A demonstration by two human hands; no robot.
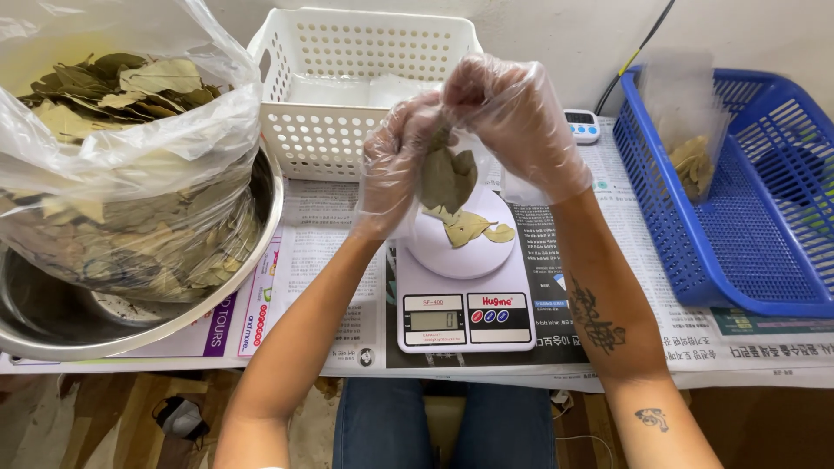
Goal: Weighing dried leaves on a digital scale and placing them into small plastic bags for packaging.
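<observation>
A: Item: dried leaves [447, 176], held above the scale [465, 295] on the desk [764, 343]. Why there?

B: Left hand [395, 169] pinches them and the right hand [517, 122] closes around the top; loose ones land on the pan.

A: Unclear?

B: Gloves blur the fingers; a clear bag may surround the leaves, cannot tell. The big leaf sack [122, 156] is cut off.

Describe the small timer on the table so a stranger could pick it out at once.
Start at the white perforated basket against the back wall and look right, toward the blue plastic basket. In the gap between them, on the newspaper behind the white kitchen scale, lies the small digital timer. It is the only white gadget there with blue buttons under a little screen.
</observation>
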